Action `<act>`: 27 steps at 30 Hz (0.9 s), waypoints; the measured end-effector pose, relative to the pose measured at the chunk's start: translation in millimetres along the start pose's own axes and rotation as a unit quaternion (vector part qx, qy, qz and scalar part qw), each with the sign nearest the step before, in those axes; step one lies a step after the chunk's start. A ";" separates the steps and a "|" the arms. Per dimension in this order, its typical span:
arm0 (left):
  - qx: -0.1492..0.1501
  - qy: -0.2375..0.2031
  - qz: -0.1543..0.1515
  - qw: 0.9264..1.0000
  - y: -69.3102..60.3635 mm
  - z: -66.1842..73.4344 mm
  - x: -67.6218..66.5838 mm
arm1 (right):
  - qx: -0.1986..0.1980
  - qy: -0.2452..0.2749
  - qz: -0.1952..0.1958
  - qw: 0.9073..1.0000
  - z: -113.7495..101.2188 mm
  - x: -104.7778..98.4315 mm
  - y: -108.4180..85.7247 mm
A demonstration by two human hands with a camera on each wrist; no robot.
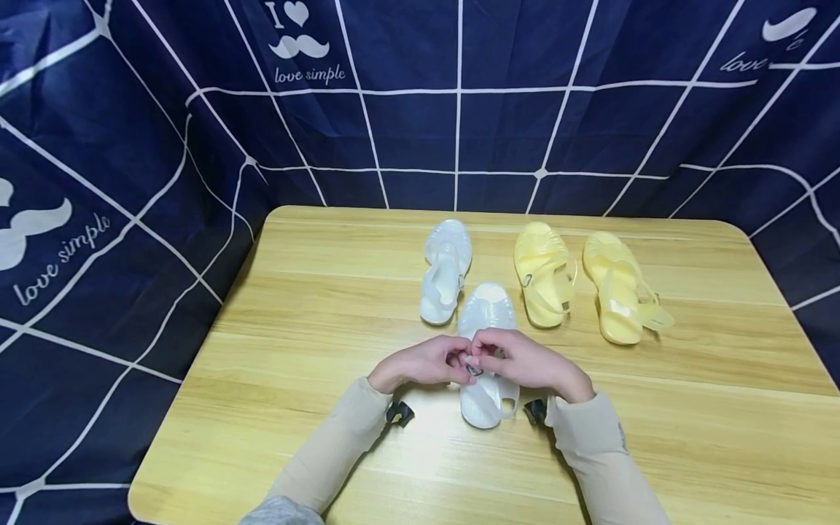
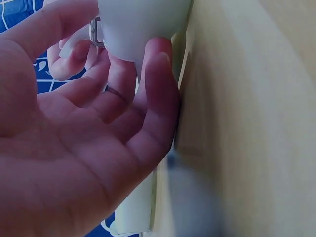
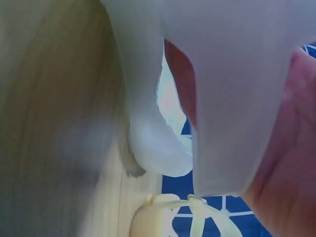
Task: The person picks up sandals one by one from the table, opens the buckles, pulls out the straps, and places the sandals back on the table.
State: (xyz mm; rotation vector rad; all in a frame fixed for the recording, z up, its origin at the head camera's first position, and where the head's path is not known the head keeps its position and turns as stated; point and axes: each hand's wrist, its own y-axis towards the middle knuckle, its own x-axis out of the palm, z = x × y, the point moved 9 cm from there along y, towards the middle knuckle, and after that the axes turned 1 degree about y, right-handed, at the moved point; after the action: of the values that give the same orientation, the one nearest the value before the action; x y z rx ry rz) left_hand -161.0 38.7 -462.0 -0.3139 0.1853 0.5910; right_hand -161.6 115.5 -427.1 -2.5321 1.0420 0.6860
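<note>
A white jelly sandal (image 1: 487,310) lies on the table between both hands, its toe pointing away. My left hand (image 1: 429,359) pinches its strap beside a small metal buckle (image 1: 474,370). In the left wrist view, the fingers curl around the sandal's side below the buckle (image 2: 94,32). From the other side, my right hand (image 1: 525,357) pinches the strap at the buckle, thumb and fingertips close to the left ones. A wide white strap (image 3: 232,98) hides most of the right hand (image 3: 291,148) in its wrist view, fingertips included.
Another white sandal (image 1: 446,270) lies just beyond, to the left. Two yellow sandals, one nearer (image 1: 541,273) and one farther right (image 1: 617,292), lie at the back right of the wooden table (image 1: 295,306). Dark blue cloth (image 1: 407,131) with white lines hangs behind.
</note>
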 end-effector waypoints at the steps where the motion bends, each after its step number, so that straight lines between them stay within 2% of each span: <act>1: 0.004 0.006 0.002 1.000 -0.2 0.7 -0.8 | -0.001 -0.003 0.002 1.000 -1.0 -0.1 0.1; 7: 0.020 0.046 0.032 0.998 -1.8 4.0 -8.1 | -0.003 -0.012 0.015 1.000 -4.1 -1.0 1.5; 18: 0.038 0.062 0.059 0.996 -3.4 10.5 -14.5 | -0.014 -0.035 0.053 0.998 -16.2 -9.8 0.6; 21: 0.046 0.058 0.056 0.996 -4.0 12.4 -14.8 | -0.016 -0.069 0.078 0.994 -21.2 -15.1 -1.2; 24: 0.051 0.058 0.054 0.996 -4.6 13.9 -15.2 | -0.025 -0.107 0.117 0.987 -27.5 -22.3 -4.1; 27: 0.051 0.061 0.054 0.995 -5.1 14.8 -15.8 | -0.043 -0.120 0.148 0.981 -33.6 -27.2 -6.9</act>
State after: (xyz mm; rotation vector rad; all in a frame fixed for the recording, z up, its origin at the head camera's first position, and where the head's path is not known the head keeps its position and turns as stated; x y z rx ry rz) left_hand -169.8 31.6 -442.8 -0.2412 0.3509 0.6668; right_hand -163.1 120.3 -383.7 -2.3084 1.3374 1.1101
